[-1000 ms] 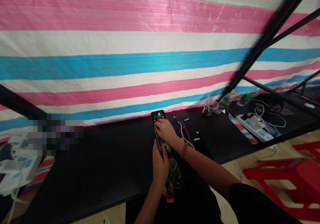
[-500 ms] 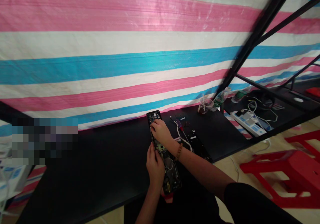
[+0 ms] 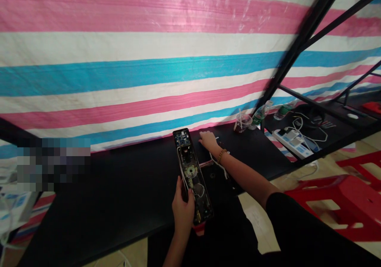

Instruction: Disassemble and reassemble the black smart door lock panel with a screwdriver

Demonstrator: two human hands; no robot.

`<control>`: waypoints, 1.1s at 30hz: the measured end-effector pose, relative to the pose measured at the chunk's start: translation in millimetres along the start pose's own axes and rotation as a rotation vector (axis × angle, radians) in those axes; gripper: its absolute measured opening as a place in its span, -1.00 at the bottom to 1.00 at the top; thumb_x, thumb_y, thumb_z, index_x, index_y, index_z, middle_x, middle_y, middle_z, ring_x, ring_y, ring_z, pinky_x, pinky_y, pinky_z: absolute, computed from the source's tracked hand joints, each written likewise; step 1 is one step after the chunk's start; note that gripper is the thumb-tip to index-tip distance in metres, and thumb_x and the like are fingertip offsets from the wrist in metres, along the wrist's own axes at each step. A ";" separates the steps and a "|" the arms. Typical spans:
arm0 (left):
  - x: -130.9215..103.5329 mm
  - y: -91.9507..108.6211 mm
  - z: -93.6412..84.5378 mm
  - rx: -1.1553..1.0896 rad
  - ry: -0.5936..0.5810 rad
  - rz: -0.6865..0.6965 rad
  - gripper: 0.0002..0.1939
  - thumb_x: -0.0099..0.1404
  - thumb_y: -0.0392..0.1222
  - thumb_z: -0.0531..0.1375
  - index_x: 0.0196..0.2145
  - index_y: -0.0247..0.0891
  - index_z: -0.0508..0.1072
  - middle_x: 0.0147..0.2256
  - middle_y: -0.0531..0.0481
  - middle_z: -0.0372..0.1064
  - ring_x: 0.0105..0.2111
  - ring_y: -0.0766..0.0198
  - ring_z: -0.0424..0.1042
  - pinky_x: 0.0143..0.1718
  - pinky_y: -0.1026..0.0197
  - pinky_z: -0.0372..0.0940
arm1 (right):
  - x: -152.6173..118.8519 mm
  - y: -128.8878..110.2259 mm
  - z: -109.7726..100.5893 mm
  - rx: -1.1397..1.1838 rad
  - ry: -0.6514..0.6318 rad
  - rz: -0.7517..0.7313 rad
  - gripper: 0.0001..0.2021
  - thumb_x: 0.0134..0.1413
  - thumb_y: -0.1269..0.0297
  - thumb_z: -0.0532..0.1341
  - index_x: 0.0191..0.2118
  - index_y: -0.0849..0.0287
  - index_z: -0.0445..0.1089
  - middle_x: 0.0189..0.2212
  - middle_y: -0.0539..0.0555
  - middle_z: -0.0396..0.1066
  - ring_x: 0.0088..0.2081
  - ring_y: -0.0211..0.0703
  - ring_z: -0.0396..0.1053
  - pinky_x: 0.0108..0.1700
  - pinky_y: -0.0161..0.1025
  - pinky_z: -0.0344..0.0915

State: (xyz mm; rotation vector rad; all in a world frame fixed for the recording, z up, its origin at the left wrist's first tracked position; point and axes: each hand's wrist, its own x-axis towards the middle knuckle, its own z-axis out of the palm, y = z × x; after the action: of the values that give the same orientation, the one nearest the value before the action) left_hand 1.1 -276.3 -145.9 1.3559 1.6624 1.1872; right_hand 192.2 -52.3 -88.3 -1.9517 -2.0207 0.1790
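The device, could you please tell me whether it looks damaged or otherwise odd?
The device in the left hand looks odd only in being open, with its board bare. No break shows, though fine cracks would be too small to see.

No word, brand or number can be read anywhere. The white power strip (image 3: 289,144) on the right carries blue printed patches, too small and soft to make out (plugs and cables cover part of its face). Another white power strip (image 3: 18,208), at the left edge, shows similar blue printing, just as blurred. The nearer plastic bottle (image 3: 258,118) and the farther plastic bottle (image 3: 281,112) each show green, label-like colouring, its wording illegible. Small pale patches on the circuit board (image 3: 182,139) may be stickers or components; which, I cannot tell.
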 end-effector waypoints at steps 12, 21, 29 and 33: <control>-11.2 -6.4 -2.0 -0.070 -0.061 -0.039 -0.38 0.34 -0.02 0.16 0.31 -0.20 0.24 0.24 -0.16 0.33 0.23 0.02 0.34 0.26 -0.01 0.22 | -12.2 -15.0 -31.8 0.244 0.150 -0.074 -0.66 0.43 0.23 -0.01 0.09 0.27 0.38 -0.11 0.18 0.57 -0.13 -0.20 0.52 -0.09 -0.34 0.32; -11.8 -20.6 -0.1 -0.184 -0.120 -0.057 -0.34 0.37 0.00 0.14 0.35 -0.22 0.17 0.29 -0.15 0.26 0.26 0.08 0.29 0.29 0.04 0.17 | -36.4 -54.7 -52.4 0.145 -0.065 -0.370 -0.77 0.33 0.37 0.14 -0.14 0.27 0.57 -0.21 0.16 0.54 -0.19 -0.22 0.45 -0.05 -0.35 0.27; -14.4 -29.2 -0.2 -0.257 -0.142 -0.061 -0.31 0.34 -0.02 0.18 0.36 -0.21 0.16 0.30 -0.15 0.24 0.26 0.06 0.29 0.29 0.04 0.18 | -39.5 -63.7 -60.5 0.005 -0.180 -0.325 -0.76 0.29 0.44 0.11 -0.23 0.30 0.56 -0.16 0.24 0.48 -0.21 -0.14 0.49 -0.11 -0.30 0.32; -16.4 -28.4 1.5 -0.287 -0.161 -0.070 -0.31 0.34 -0.03 0.17 0.36 -0.21 0.13 0.31 -0.17 0.21 0.28 0.07 0.26 0.31 0.03 0.13 | -37.1 -72.3 -63.5 -0.056 -0.232 -0.314 -0.75 0.30 0.47 0.08 -0.15 0.31 0.53 -0.14 0.29 0.49 -0.17 -0.07 0.52 -0.08 -0.26 0.35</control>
State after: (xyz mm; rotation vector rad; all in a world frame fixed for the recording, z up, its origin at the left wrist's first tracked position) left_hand -3.8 -293.1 -173.6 1.1708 1.3576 1.1911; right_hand 144.1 -101.5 -11.4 -1.6794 -2.4749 0.2877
